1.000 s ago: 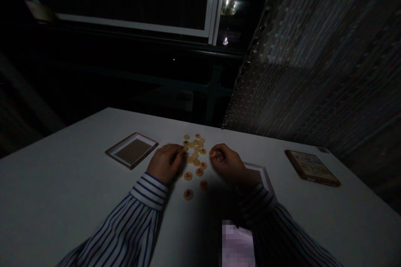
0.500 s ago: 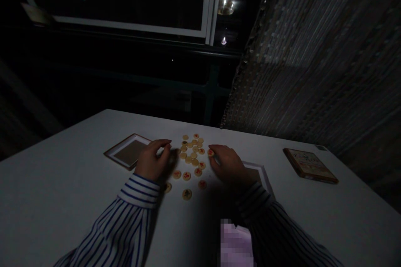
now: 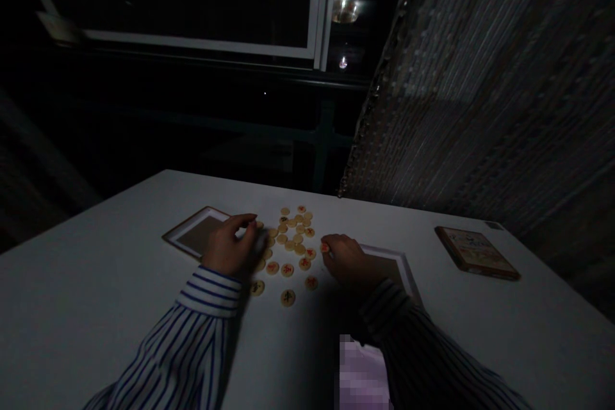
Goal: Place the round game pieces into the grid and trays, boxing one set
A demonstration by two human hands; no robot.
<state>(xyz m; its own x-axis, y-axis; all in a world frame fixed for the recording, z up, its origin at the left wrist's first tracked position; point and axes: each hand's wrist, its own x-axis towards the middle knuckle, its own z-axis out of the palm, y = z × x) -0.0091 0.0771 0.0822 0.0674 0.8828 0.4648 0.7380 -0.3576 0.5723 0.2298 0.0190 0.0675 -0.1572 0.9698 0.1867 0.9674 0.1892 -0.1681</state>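
Observation:
In the head view, my right hand (image 3: 350,262) pinches a xiangqi piece (image 3: 325,247) with a red character, right of the other pieces. My left hand (image 3: 229,245) has its thumb and index finger close together on the left side. A pale piece (image 3: 260,225) lies right at those fingertips; whether they grip it I cannot tell. Between the hands spreads a loose group of round wooden pieces, many plain side up (image 3: 298,239). Red-marked ones (image 3: 287,270) lie nearer me, along with a dark-marked piece (image 3: 287,298).
An open shallow tray (image 3: 173,234) is partly behind my left hand; another tray (image 3: 407,275) extends beyond my right wrist. A flat box (image 3: 478,253) with a printed top lies at the right of the white table (image 3: 120,307). A beaded curtain (image 3: 456,109) hangs behind.
My right hand has moved slightly toward me with its red-marked piece. My left hand has shifted a little left, and more pieces show beside it.

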